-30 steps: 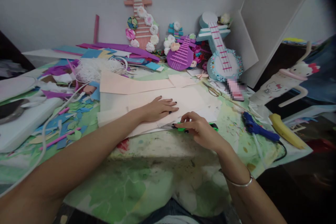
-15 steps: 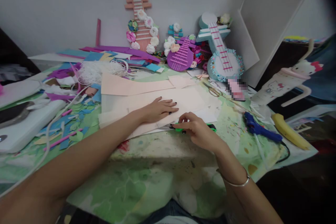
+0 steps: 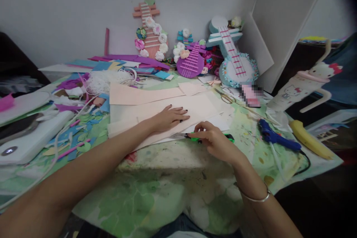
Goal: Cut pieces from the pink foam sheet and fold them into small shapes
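Observation:
My left hand [image 3: 170, 118] lies flat on a stack of pale pink paper [image 3: 200, 104], fingers stretched to the right. Pinched in my right hand [image 3: 213, 137] is a green utility knife [image 3: 229, 137], its black-tipped front end close to the paper's near edge. Whether the blade touches the paper I cannot tell. Beyond my left hand, a long pink paper strip [image 3: 134, 95] rests across the top of the stack.
Paper scraps [image 3: 75, 130], a white device [image 3: 36, 137] and a cable lie left. Scissors [image 3: 227, 97], a blue glue gun [image 3: 279, 137], a banana [image 3: 312, 141] and a tumbler [image 3: 295, 89] are right. Decorated paper instruments [image 3: 191, 61] stand behind.
My right hand and the knife have shifted slightly right and away from the left hand's fingers. My left hand stays flat on the paper. The camera view has tilted a little.

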`<state>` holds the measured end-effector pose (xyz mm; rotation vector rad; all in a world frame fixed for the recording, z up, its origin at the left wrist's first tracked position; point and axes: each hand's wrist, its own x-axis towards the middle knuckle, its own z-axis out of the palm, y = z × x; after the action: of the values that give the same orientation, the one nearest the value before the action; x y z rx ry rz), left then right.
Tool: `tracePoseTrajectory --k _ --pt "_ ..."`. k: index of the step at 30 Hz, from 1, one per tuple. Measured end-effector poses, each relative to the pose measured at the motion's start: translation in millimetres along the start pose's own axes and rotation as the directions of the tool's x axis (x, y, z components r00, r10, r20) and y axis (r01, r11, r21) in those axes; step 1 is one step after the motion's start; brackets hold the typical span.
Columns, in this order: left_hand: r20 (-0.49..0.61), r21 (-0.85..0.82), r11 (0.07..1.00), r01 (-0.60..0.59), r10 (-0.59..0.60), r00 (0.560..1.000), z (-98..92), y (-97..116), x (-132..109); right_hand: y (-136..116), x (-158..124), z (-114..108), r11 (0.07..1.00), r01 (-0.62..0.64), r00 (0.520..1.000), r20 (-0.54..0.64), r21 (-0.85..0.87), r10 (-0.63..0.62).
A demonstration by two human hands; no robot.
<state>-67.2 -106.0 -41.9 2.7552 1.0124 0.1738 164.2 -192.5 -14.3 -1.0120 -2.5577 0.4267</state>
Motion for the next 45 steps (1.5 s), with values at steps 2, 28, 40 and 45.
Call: tracePoseTrajectory --k 2,28,40,45 --pt "-0.008 0.003 1.0 0.017 -0.017 1.0 0.5 2 4 5 -6 -3 1.0 -0.022 1.0 -0.015 0.002 0.022" --pt "0.21 -0.448 0.84 0.305 -0.233 0.949 -43.5 -35 60 12 -25 -14 0.999 0.049 0.994 0.101 -0.02 -0.047" --pt "0.317 -0.563 0.791 0.24 -0.062 0.947 -67.8 -32 66 6 -21 -11 0.993 0.107 0.988 0.114 -0.044 -0.101" --pt "0.338 -0.642 0.731 0.231 0.0 0.941 -80.5 -26 63 4 -8 -6 0.992 0.108 0.982 0.159 -0.058 -0.098"
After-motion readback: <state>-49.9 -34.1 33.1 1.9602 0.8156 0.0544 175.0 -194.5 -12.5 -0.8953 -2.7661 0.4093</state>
